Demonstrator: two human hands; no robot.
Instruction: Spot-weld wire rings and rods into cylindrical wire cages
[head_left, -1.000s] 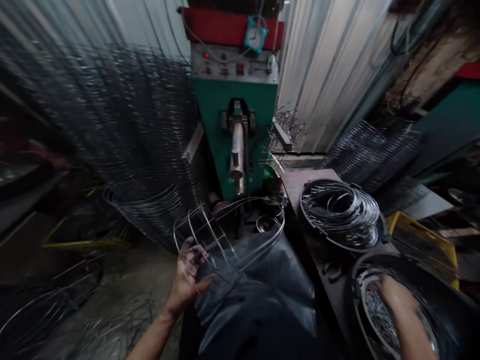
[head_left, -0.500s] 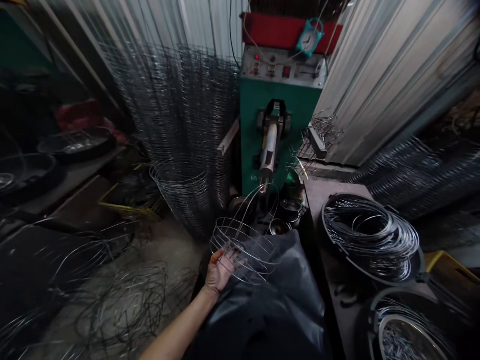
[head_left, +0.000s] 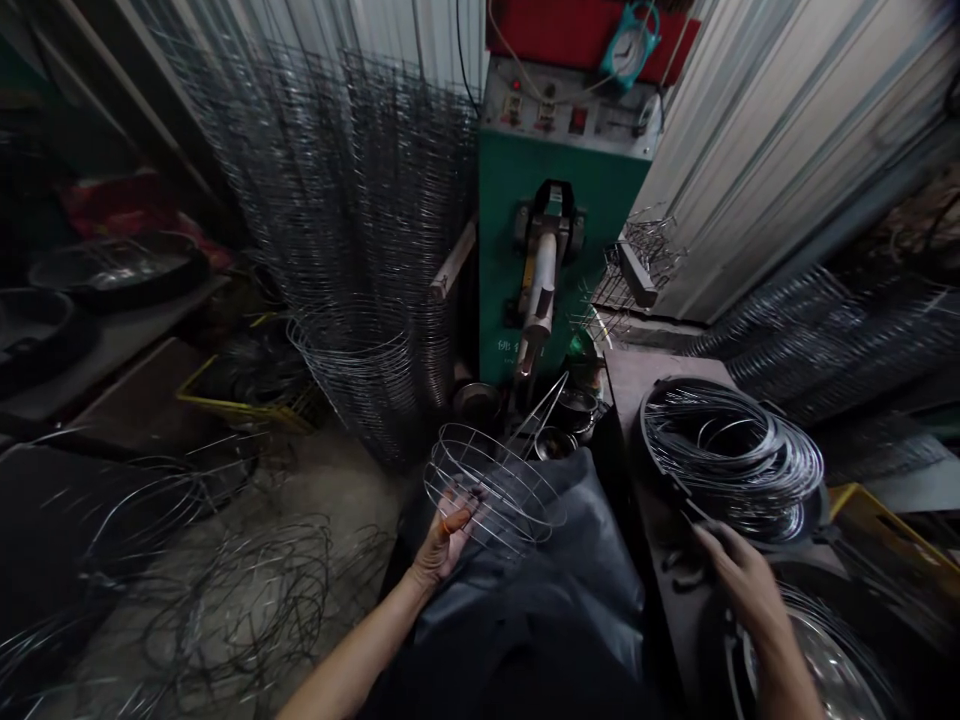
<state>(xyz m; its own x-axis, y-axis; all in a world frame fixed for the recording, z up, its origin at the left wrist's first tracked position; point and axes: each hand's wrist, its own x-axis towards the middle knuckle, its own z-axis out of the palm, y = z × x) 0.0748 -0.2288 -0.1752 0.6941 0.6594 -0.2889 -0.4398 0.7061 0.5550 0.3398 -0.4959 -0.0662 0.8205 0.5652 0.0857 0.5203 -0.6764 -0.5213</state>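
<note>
My left hand is closed on a round wire basket frame, thumb against its near-left side. Thin rings and cross wires form the frame, tilted over the dark apron on my lap. Wires at its far end reach up near the electrode tip of a green machine, apart from it. On the right, my right hand is over the bench at the near edge of a black tub of wire rings. Its fingers look stretched out and empty, though slightly blurred.
A tall stack of wire frames leans on the wall at left. Loose wire rings lie on the floor. Small pans stand below the machine. Another tub with a metal bowl is at the right front.
My right hand has come into view at the right, by the tub. The wire frame's far end has swung down and right, away from the electrode tip, still in my left hand.
</note>
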